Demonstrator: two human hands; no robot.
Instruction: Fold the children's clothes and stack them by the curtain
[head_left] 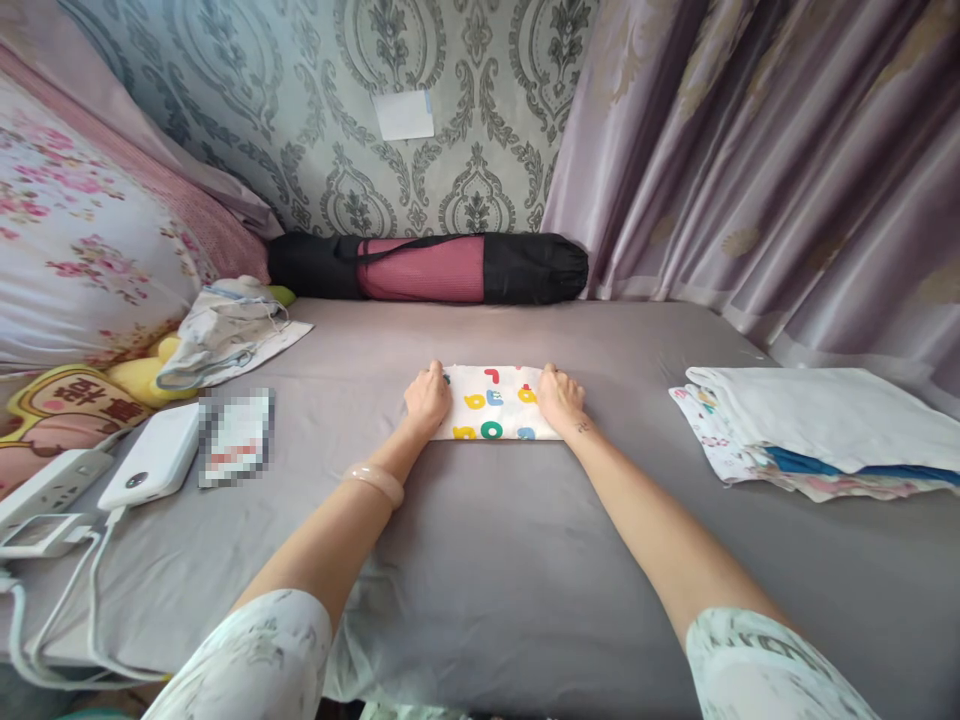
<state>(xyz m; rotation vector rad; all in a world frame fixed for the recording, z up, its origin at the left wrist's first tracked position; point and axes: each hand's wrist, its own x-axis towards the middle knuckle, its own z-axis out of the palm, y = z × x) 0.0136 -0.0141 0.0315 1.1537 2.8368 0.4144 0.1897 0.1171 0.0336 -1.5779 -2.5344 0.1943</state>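
Note:
A white cloth [495, 405] printed with colourful letters lies folded into a flat rectangle on the grey bed sheet [510, 540]. My left hand [428, 398] is closed on its left end, the fingers curled and mostly hidden from me. At the opposite end, my right hand [561, 402] grips the cloth in the same way. Between the hands the cloth is stretched fairly flat. A stack of folded cloths [825, 420], white on top with a blue layer below, rests to the right, apart from my right hand.
A black and pink rolled mat bag [424, 268] lies along the wall. To the left are a white power bank [150, 455], a power strip [56, 488], white cables, a blurred packet [236, 437], a crumpled cloth [232, 330] and a yellow plush toy [142, 378]. Curtains [720, 150] hang at right.

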